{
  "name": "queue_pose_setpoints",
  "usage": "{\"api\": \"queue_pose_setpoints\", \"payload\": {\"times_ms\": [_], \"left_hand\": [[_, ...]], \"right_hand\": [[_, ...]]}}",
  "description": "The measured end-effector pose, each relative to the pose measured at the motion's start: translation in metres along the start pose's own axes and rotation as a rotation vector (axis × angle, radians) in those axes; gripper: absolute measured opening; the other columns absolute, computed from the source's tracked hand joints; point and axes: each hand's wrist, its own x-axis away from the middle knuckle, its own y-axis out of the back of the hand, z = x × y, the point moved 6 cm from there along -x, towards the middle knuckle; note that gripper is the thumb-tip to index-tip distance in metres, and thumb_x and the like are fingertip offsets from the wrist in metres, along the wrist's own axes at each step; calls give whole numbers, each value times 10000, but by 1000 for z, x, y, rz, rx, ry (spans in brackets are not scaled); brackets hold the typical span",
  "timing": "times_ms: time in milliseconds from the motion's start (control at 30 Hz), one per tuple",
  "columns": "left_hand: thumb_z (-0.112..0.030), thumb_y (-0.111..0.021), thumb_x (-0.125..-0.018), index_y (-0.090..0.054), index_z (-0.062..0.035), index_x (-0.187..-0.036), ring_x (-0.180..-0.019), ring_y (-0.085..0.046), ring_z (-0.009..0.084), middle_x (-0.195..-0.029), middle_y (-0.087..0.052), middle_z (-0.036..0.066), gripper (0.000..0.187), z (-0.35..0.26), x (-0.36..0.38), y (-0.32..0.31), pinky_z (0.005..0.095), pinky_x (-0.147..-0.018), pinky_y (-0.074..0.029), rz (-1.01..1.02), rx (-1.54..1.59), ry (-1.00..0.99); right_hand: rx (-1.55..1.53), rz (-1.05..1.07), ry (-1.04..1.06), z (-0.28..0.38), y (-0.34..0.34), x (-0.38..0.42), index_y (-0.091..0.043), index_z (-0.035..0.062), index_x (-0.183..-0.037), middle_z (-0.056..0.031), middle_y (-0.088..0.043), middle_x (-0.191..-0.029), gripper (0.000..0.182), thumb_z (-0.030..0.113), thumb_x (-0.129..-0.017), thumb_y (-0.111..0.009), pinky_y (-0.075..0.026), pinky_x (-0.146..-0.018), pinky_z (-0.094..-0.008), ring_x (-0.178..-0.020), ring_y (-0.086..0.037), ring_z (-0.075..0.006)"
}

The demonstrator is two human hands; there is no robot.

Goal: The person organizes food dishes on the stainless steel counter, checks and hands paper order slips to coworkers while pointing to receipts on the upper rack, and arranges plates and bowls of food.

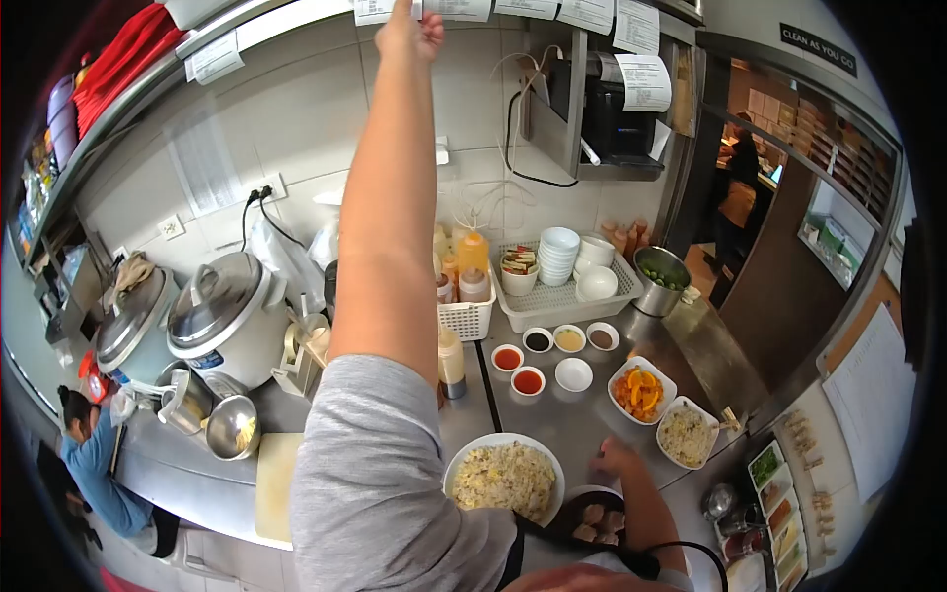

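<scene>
My left hand (406,37) is raised to the rail at the top, at an order ticket (375,10). One finger reaches up over the paper and the others are curled; the fingertip is cut off by the frame edge. Low on the right, my right hand (617,459) is loosely closed over the steel counter, and nothing shows in it. Near it are a bowl of fried rice (505,479), a dark dish with pieces of meat (598,518), a square bowl of orange slices (641,393) and another rice bowl (688,434).
Several sauce bowls (528,381) stand mid-counter. Behind are a basket of squeeze bottles (466,318), a tray (538,314) of stacked bowls and a metal pot (659,281). Large lidded cookers (225,321) are on the left. Another person (104,474) is at far left, one more beyond the opening.
</scene>
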Motion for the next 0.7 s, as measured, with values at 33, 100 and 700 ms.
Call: {"api": "queue_pose_setpoints", "payload": {"times_ms": [33,100,700], "left_hand": [[-182,-511,-765,-420,19,-822,-573,-504,208,-633,-469,111,228,3,13,-1,292,-492,-425,-29,32,32],[-211,-490,-777,-431,-2,-824,-580,-497,194,-617,-460,86,221,25,16,-5,296,-508,-426,119,-25,58],[-82,-466,-647,-507,78,-921,-909,-498,344,-942,-520,243,320,252,39,-117,352,-777,-386,349,-1208,-368]], "right_hand": [[-35,22,-17,2,3,4,-446,26,-898,-139,-559,-831,469,332,-586,-613,-419,-711,-338,-796,-542,-276],[-14,54,1,7,3,5,-451,22,-909,-141,-559,-829,464,321,-591,-608,-419,-716,-340,-796,-542,-279],[-167,-31,-101,8,17,28,-480,78,-924,-125,-528,-926,430,326,-599,-614,-392,-762,-358,-886,-505,-267]]}}
